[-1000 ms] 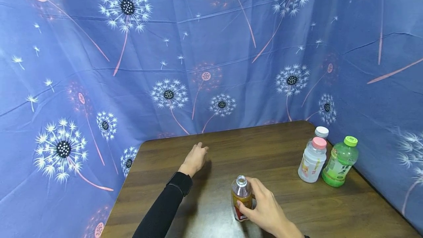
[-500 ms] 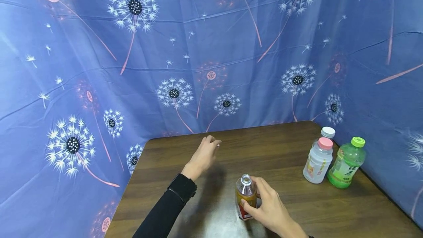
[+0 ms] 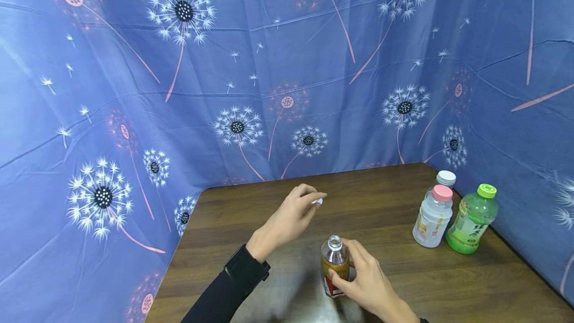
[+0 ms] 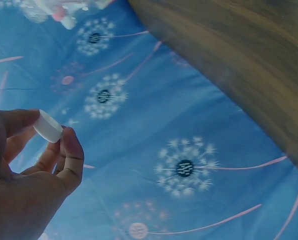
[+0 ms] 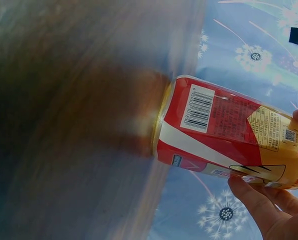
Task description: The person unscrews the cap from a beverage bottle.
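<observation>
Between its thumb and fingers, my left hand (image 3: pixel 291 216) pinches a small white bottle cap (image 4: pixel 48 127), held in the air above the table, to the left of and beyond the bottle. My right hand (image 3: pixel 365 283) grips the upper side of a plastic drink bottle (image 3: pixel 335 268) from the right. That bottle stands upright with its mouth uncapped. In the right wrist view, its label (image 5: pixel 214 127) is red and gold with a barcode, and fingers (image 5: pixel 259 200) lie along its side.
At the right of the brown wooden table (image 3: pixel 251 203) stand a pale bottle with a pink cap (image 3: pixel 432 218), a white-capped bottle (image 3: pixel 446 178) partly hidden behind it, and a green bottle (image 3: pixel 473 218). A blue dandelion-print curtain (image 3: pixel 269 64) hangs around the table's back and sides.
My left hand has come up from the far left of the table and moved right with the white cap, which now shows. The right hand keeps its hold on the bottle.
</observation>
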Demonstrator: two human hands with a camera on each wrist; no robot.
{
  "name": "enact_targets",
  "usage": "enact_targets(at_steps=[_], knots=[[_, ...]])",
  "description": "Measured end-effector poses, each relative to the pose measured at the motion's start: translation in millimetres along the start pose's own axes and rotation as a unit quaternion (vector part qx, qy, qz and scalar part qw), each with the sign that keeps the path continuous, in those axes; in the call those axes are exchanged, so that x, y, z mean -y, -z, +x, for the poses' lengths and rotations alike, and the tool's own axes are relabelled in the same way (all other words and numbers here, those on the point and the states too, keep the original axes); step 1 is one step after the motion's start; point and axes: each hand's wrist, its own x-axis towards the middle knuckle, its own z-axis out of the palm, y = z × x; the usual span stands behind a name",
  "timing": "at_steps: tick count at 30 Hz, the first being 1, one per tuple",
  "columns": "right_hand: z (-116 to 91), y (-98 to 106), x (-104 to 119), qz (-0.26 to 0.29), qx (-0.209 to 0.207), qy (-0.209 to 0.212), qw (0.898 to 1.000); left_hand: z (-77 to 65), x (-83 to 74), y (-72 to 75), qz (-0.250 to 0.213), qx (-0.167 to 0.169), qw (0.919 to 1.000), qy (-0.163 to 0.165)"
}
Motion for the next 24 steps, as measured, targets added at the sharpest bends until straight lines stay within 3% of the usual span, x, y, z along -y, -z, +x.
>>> enact_targets(at_steps=[8,18,24], knots=[[1.7,0.5,-3.7,0.018,-0.002,0.015,1.000,-7.3,-18.8,11.4,-0.036,-0.012,0.9967,-0.071],[-0.4,0.9,-3.6,0.024,-0.004,0.002,1.000,-19.1,-23.7,1.4,-0.088,0.012,0.9852,-0.146],[-1.5,0.6,-3.1,0.038,-0.001,0.005,0.999,-23.9,-25.6,-10.3,-0.100,0.049,0.9835,-0.143]])
